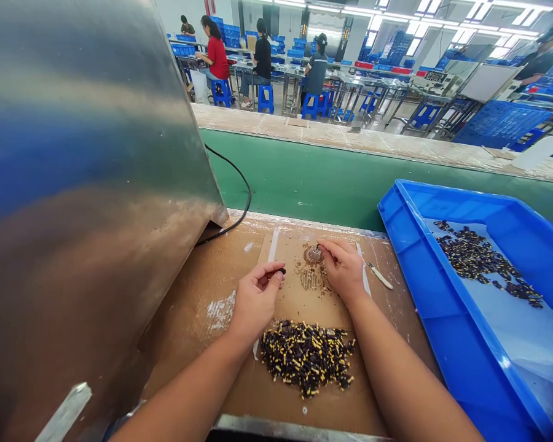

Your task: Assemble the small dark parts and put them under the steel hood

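Note:
My left hand (258, 299) pinches a small black part (282, 271) between thumb and fingertips, above the cardboard. The fingers of my right hand (343, 269) are pressed together over a small clear dish (313, 253). A dark tip shows at those fingertips, but what it belongs to is too small to make out. Brown stains and droplets surround the dish on the cardboard sheet (290, 307). Closer to me, between my forearms, lies a heap of small black-and-yellow parts (306, 356).
A blue bin (410, 264) at right holds more black-and-yellow parts (477, 255) on a white liner. A pale-handled knife (380, 276) lies right of my right hand. A large metal housing (96, 184) blocks the left, with a black cable (244, 178). People sit beyond the green belt (299, 178).

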Demonstrator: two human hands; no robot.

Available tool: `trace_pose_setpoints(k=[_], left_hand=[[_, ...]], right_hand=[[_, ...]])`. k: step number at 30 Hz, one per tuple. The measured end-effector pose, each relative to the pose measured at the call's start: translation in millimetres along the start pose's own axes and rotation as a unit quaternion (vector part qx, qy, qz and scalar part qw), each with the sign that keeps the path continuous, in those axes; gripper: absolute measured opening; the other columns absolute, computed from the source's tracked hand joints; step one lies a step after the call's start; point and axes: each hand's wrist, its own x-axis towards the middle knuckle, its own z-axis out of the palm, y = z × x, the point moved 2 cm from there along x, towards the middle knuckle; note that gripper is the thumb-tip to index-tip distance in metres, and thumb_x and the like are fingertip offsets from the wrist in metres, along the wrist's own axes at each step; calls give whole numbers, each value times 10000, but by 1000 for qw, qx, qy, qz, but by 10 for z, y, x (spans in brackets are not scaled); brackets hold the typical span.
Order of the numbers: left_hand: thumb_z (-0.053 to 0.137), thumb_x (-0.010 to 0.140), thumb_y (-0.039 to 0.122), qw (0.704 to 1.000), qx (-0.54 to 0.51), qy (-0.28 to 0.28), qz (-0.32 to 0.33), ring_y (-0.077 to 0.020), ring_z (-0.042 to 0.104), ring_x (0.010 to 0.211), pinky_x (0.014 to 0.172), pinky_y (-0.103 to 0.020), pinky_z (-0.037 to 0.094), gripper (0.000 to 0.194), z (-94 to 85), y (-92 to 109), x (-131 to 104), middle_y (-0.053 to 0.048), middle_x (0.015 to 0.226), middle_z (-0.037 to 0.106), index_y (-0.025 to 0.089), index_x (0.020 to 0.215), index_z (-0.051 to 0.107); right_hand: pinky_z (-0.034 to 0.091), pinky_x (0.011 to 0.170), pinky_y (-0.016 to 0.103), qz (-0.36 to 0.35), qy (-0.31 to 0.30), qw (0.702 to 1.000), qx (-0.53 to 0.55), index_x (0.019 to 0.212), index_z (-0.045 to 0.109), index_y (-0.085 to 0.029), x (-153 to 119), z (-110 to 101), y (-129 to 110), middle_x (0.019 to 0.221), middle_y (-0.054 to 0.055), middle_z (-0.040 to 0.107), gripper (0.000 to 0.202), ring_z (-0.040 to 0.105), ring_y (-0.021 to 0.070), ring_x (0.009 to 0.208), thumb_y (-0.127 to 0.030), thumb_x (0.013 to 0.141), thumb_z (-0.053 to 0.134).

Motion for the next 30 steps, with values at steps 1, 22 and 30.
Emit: trace_pose_setpoints(k=[1,22,30], left_hand=[[738,811,397,1000,1,0,1,-166,650,800,770,-262,551,340,-1,-1,1,-89,928,725,160,1055,744],[727,828,359,1000,1,-6,-1,-126,629,787,754,-205,520,295,5,21,-14,-62,926,721,165,1049,743],[768,803,361,999,-42,1,-11,-135,657,783,764,-218,549,371,17,23,-4,-87,925,732,136,1095,728]], right_hand=[[538,911,383,0,0,1000,0,1164,729,-264,0,1,1,1094,49,727,248,661,208,1008,-229,1023,528],[559,864,386,-13,15,1000,-14,1134,727,-259,0,24,-5,1073,52,731,223,674,217,975,-221,1011,546],[563,824,357,-61,140,987,-45,1166,717,-259,111,-343,-389,1092,61,728,252,680,209,963,-156,947,645]])
